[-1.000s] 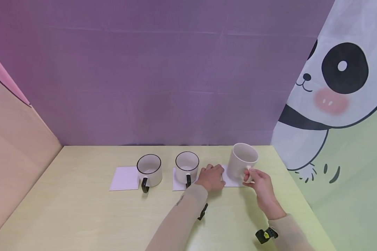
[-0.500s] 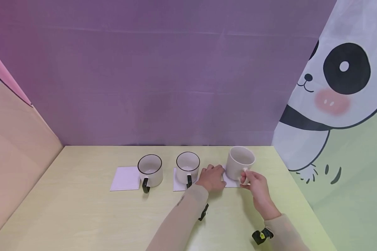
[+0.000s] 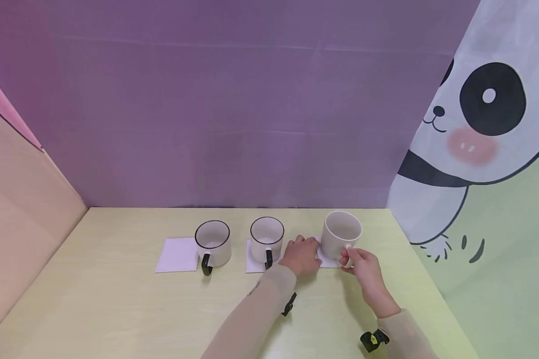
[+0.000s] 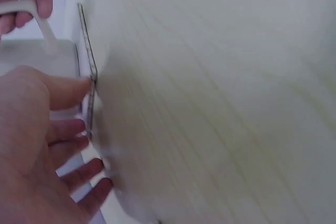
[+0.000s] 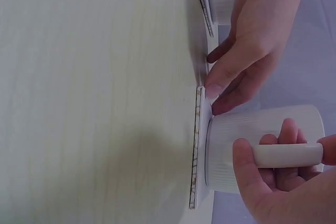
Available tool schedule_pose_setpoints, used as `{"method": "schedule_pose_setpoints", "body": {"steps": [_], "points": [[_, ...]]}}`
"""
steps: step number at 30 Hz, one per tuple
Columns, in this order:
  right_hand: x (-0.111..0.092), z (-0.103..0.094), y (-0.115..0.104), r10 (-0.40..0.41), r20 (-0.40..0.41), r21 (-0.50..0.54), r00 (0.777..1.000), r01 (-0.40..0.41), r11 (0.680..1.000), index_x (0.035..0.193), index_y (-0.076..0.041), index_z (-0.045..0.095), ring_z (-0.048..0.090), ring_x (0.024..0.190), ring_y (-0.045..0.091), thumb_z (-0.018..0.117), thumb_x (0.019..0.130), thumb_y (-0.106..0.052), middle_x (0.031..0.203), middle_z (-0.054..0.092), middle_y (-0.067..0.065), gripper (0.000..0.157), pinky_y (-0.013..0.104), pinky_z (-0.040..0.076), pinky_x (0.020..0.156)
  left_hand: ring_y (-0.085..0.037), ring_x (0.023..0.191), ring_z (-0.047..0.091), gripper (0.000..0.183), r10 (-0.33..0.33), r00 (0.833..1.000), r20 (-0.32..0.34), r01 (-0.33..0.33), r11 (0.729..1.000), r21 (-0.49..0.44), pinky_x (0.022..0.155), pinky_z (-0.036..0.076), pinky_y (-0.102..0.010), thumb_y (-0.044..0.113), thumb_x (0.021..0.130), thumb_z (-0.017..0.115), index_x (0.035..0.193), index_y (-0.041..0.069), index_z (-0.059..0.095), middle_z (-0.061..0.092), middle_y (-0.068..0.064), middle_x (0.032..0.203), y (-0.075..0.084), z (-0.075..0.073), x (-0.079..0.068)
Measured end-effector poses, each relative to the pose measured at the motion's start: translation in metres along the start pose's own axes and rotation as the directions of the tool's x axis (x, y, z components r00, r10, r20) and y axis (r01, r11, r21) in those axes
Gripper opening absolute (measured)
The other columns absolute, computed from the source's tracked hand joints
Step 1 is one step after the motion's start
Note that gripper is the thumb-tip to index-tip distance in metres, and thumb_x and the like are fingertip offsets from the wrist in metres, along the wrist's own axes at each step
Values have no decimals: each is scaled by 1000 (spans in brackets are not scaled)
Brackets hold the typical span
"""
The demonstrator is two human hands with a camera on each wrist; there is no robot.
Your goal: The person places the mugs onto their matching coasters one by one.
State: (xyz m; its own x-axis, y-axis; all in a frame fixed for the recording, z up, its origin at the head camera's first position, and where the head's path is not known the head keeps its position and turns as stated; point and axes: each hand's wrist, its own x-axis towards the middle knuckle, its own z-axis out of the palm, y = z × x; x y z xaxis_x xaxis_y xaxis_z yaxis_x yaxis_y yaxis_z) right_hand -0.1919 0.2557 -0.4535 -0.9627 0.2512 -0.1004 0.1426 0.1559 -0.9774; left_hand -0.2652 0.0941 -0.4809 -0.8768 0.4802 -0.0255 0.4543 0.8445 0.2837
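Note:
A plain white mug (image 3: 340,238) stands upright at the right, on a pale square coaster (image 3: 327,261). My right hand (image 3: 365,273) grips the mug's handle (image 5: 289,156) between thumb and fingers. Left of the mug, my left hand (image 3: 300,256) touches the coaster's left side. In the left wrist view its thumb (image 4: 73,90) meets a corner of the coaster while the other fingers lie loosely bent along the side. Seen from the right wrist, the mug's base (image 5: 216,150) is against the coaster's top face.
A black-rimmed white mug (image 3: 266,237) stands on the middle coaster (image 3: 252,264), partly behind the left forearm. Another black-rimmed mug (image 3: 213,242) is at the right edge of the left coaster (image 3: 176,255); whether it overlaps is unclear. A purple backdrop (image 3: 233,124) borders the table's far edge.
My right hand has moved the white mug down and slightly left, from tilted above the coaster to upright on it. The left hand has stayed at the coaster's side.

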Motion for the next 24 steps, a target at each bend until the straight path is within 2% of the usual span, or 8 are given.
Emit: {"method": "schedule_pose_setpoints", "body": {"steps": [5, 12, 20, 24], "points": [[0, 1, -1, 3, 12, -10, 1000, -3, 1000, 110, 17, 61, 61, 81, 11, 45, 108, -13, 80, 64, 5, 35, 35, 59, 85, -21, 107, 53, 32, -8, 1000, -11, 9, 999, 35, 87, 49, -36, 31, 95, 66, 121, 11, 66, 64, -1, 118, 6, -4, -4], [0, 1, -2, -10, 14, -31, 1000, 11, 999, 112, 19, 60, 61, 82, 12, 43, 108, -14, 80, 65, 5, 37, 36, 59, 84, -21, 93, 54, 19, 14, 999, -49, -11, 998, 65, 74, 51, -35, 25, 93, 64, 105, 11, 70, 58, -2, 98, 14, -21, -16], [0, 0, -2, -11, 19, -46, 1000, 12, 999, 111, 18, 61, 61, 81, 11, 44, 108, -15, 81, 64, 5, 37, 39, 59, 85, -23, 82, 60, 17, -20, 996, -87, 22, 999, 23, 60, 50, -38, 24, 93, 62, 99, 9, 68, 60, -4, 89, 23, -44, -41], [0, 0, -2, -11, 23, -53, 1000, 12, 999, 111, 18, 61, 60, 82, 13, 44, 108, -15, 80, 64, 6, 37, 37, 60, 84, -23, 79, 60, 18, 24, 992, -126, -19, 999, 43, 57, 50, -37, 25, 96, 60, 94, 9, 67, 60, -4, 85, 25, -55, -56]]}}
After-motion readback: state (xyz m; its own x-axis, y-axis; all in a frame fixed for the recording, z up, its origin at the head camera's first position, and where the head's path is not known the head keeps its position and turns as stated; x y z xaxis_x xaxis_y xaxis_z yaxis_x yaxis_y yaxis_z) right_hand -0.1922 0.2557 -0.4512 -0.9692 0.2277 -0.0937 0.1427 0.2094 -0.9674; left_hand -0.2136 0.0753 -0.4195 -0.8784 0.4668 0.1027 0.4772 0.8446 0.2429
